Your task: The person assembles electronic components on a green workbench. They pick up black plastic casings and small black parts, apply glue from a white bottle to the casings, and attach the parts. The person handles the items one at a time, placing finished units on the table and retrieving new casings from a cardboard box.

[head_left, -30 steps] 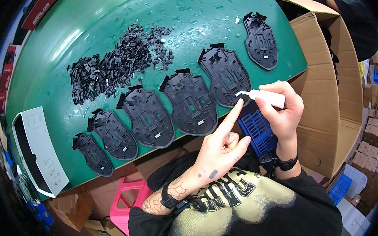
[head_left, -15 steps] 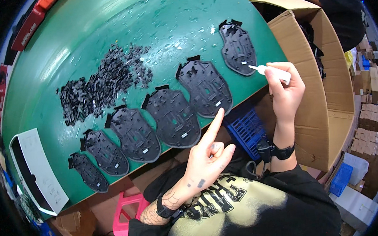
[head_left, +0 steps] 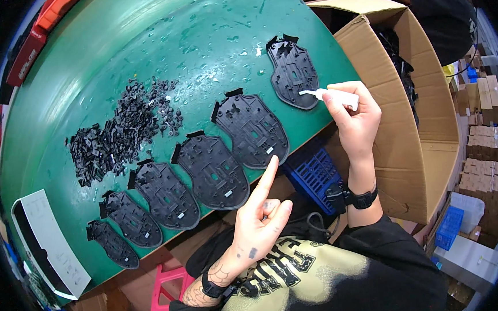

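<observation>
My right hand (head_left: 359, 116) grips a small white squeeze bottle with a thin nozzle (head_left: 340, 98), its tip at the near end of the farthest-right black plastic shell (head_left: 293, 71). My left hand (head_left: 259, 221) holds nothing. Its index finger is stretched out, the thumb stands apart and the other fingers are curled. That fingertip is at the near edge of the neighbouring black shell (head_left: 251, 131), by a small pale piece on it; whether it touches cannot be told. More such shells, like the one beside it (head_left: 212, 169), follow in a row to the left, each with a small pale piece.
On the green table (head_left: 219, 53) lies a heap of small black parts (head_left: 123, 129). A white box (head_left: 53, 244) stands at the left edge. Right of the table are an open cardboard box (head_left: 386, 128) and a blue basket (head_left: 314, 180). Another person (head_left: 438, 15) works at the far right.
My head view has shifted slightly, moving the table in the picture. The nozzle tip has moved left along the near end of the farthest-right shell. The left hand keeps its pointing pose.
</observation>
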{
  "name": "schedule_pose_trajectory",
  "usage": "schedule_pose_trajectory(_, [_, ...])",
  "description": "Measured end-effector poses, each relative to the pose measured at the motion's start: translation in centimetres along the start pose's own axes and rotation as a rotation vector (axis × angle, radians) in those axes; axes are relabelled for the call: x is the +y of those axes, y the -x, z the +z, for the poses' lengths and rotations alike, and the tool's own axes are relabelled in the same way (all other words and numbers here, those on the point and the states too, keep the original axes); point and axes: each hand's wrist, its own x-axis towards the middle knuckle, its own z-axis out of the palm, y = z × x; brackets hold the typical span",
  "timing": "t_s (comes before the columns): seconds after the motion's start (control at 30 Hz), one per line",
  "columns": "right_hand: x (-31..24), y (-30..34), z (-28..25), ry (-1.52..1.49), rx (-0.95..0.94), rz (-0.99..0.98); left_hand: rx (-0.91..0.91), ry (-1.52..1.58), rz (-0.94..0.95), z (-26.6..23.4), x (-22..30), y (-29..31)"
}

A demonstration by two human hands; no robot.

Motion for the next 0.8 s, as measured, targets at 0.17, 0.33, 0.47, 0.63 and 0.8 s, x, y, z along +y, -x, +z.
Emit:
schedule_pose_trajectory(0.17, [0.2, 0.1, -0.2, 0.03, 0.01, -0.013, -0.002, 0.015, -0.006, -0.1, 0.1, 0.0])
schedule_pose_trajectory(0.33, [0.0, 0.0, 0.0, 0.009, 0.011, -0.023, 0.0, 0.014, -0.028, 0.0, 0.2, -0.1])
schedule_pose_trajectory(0.47, [0.1, 0.2, -0.5, -0.053, 0.003, 0.029, -0.019, 0.006, -0.073, 0.2, 1.1, 0.2])
schedule_pose_trajectory(0.63, [-0.6, 0.2, -0.5, -0.281, -0.065, 0.025, -0.035, -0.389, 0.211, -1.9, 4.2, 2.5])
schedule_pose_trajectory(0.8, [-2.1, 0.4, 0.2, -0.357, -0.195, 0.067, 0.869, -0.502, 0.569, -8.0, 9.1, 7.3])
